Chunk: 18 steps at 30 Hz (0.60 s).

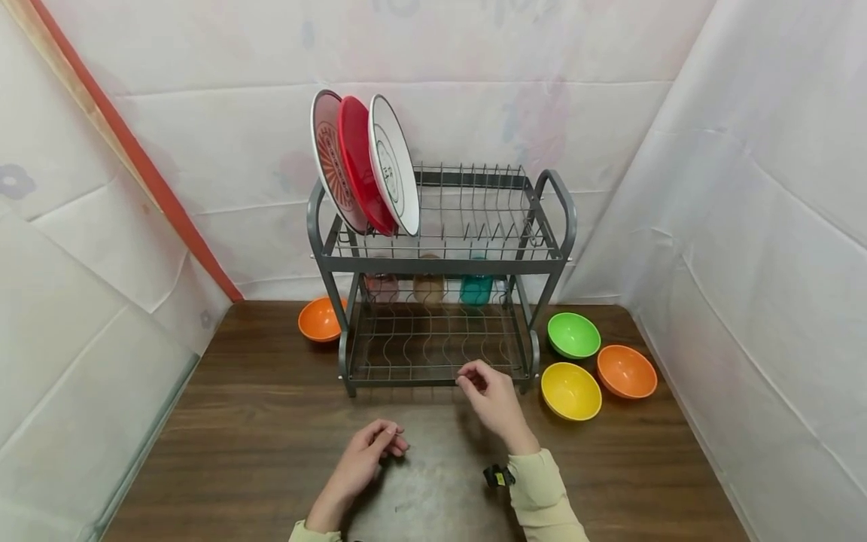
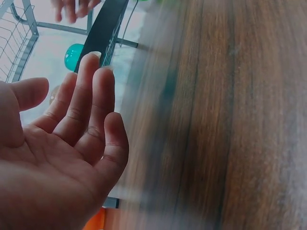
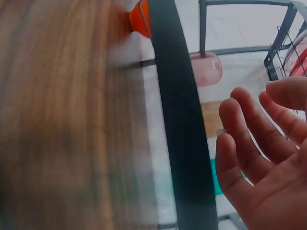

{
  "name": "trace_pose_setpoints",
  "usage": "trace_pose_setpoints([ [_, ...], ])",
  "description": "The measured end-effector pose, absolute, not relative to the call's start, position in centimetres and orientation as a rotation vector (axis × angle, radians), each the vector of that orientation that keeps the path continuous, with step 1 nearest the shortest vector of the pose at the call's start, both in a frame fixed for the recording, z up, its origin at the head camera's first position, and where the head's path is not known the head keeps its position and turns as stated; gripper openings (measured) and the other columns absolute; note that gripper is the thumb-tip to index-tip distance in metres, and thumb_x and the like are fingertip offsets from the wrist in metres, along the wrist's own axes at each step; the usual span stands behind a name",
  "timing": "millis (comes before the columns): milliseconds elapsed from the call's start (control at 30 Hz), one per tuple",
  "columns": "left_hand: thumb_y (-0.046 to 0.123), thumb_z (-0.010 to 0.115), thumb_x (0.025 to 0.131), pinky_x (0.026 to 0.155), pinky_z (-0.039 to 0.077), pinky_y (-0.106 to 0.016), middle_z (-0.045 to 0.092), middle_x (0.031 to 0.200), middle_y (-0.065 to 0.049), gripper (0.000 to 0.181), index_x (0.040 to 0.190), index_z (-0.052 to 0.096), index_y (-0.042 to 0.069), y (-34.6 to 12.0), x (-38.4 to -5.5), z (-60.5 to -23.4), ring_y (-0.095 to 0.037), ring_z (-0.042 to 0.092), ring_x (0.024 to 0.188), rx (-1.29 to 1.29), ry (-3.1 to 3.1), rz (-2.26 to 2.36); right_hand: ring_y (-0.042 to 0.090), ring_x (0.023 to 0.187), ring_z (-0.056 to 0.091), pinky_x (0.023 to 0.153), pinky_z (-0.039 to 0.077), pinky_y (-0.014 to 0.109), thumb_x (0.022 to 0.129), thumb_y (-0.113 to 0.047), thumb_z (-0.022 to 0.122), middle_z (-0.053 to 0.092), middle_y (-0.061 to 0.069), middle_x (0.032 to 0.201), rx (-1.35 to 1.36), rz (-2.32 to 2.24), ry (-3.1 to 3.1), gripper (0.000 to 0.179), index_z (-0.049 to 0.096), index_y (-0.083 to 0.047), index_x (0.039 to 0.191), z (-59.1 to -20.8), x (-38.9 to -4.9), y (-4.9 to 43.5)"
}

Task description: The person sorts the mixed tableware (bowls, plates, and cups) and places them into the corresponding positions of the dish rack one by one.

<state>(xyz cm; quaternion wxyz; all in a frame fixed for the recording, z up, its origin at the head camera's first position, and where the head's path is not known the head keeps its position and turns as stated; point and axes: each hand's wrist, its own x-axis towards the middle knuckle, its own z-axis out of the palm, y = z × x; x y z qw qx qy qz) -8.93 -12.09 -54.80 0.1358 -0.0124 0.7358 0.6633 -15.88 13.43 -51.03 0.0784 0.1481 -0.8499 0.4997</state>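
Room to reach at the dish rack (image 1: 440, 266)

Dark wood bench (image 1: 237, 421) lies beneath everything, and the grey dish rack stands on its far half. Taking the rack as the dial's centre, twelve o'clock farthest from the person, three plates lean on edge at eleven on the upper tier (image 1: 488, 266): patterned plate (image 1: 328, 154), red plate (image 1: 360, 165), white plate (image 1: 396, 165). The left hand (image 1: 362, 459) is at seven, the right hand (image 1: 493, 403) at five, by the front rail (image 1: 406, 383). Each grip is fairly wide and empty. Good work here, I judge, means raising the right fingertips over that rail before going inward, and keeping the left ready to steady the frame.

Only the head view shows the yellow bowl (image 1: 571, 391) at four; the green bowl (image 1: 573, 335) and an orange bowl (image 1: 626, 372) sit between three and four.

Behind the wires, that view half hides a teal cup (image 1: 477, 292) and a brown cup (image 1: 428, 292); the right wrist view shows the pink cup (image 3: 207, 69) plainly. From above, right thumb and forefinger nearly seem to pinch; the wrist view reveals spread fingers, though contact with the rail I cannot tell.
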Motion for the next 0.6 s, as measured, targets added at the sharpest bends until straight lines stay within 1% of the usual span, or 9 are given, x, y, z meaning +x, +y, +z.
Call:
trace_pose_setpoints([
  [267, 0.017, 0.050, 0.105, 0.074, 0.049, -0.031, 0.070, 0.094, -0.018, 0.031, 0.112, 0.060, -0.012, -13.0, -8.7, -54.4, -0.030, 0.067, 0.084, -0.093, 2.150, 1.985, 0.010, 0.079, 0.062, 0.072, 0.055, 0.028, 0.095, -0.015, 0.069, 0.067, -0.009, 0.088, 0.308, 1.402, -2.585, 0.005, 0.070, -0.011, 0.099, -52.8, -13.2, 16.0],
  [333, 0.016, 0.050, 0.105, 0.074, 0.049, -0.032, 0.070, 0.093, -0.018, 0.029, 0.112, 0.060, -0.011, -13.4, -8.7, -54.4, -0.030, 0.067, 0.083, -0.128, 2.160, 1.996, 0.009, 0.080, 0.062, 0.073, 0.055, 0.029, 0.096, -0.015, 0.069, 0.067, -0.007, 0.089, 0.284, 1.359, -2.602, 0.007, 0.069, -0.010, 0.099, -53.0, -12.8, 16.9],
  [467, 0.015, 0.050, 0.105, 0.075, 0.051, -0.035, 0.071, 0.093, -0.018, 0.027, 0.110, 0.061, -0.009, -14.3, -8.9, -54.2, -0.029, 0.067, 0.083, -0.175, 2.200, 2.023, 0.012, 0.083, 0.063, 0.077, 0.056, 0.037, 0.093, -0.010, 0.071, 0.069, 0.000, 0.092, 0.231, 1.260, -2.575, 0.007, 0.069, -0.007, 0.099, -53.3, -12.1, 18.7],
  [600, 0.013, 0.050, 0.105, 0.076, 0.052, -0.036, 0.071, 0.091, -0.018, 0.025, 0.109, 0.062, -0.010, -15.0, -8.8, -54.0, -0.029, 0.067, 0.081, -0.195, 2.235, 2.056, 0.022, 0.092, 0.061, 0.083, 0.051, 0.045, 0.089, -0.003, 0.073, 0.068, 0.008, 0.100, 0.117, 1.148, -2.527, 0.015, 0.068, -0.004, 0.103, -53.7, -11.5, 20.6],
])
